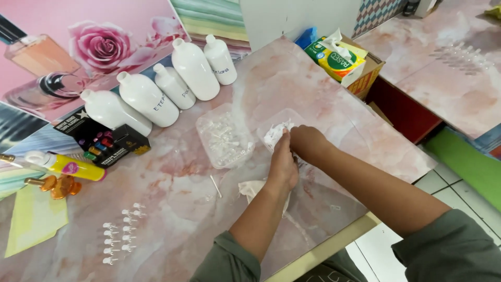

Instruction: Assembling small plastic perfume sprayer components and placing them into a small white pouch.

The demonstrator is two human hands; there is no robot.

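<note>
Both hands met over a clear tray [271, 128] near the middle of the pink marbled table [365, 141]. The left hand [283, 163] reached up from below, its fingers drawn together at the tips and pinching a small white bundle [276, 131] of what looked like crumpled plastic or spray tops; I couldn't tell which. The right hand [309, 144] came in from the right, curled down, its fingertips hidden behind the left, so whether it gripped anything I couldn't say. The bundle lay just ahead of both hands, at the tray's near edge, touching the left fingertips; the left hand was the nearer one.

A second clear tray [224, 140] of small clear pieces sat just to the left, apart from the hands. A white cloth [252, 189] lay under the left wrist, and a thin white tube [215, 186] rested near it, its long axis running roughly away from the person. Five white bottles [156, 89] stood in a row beyond.
</note>
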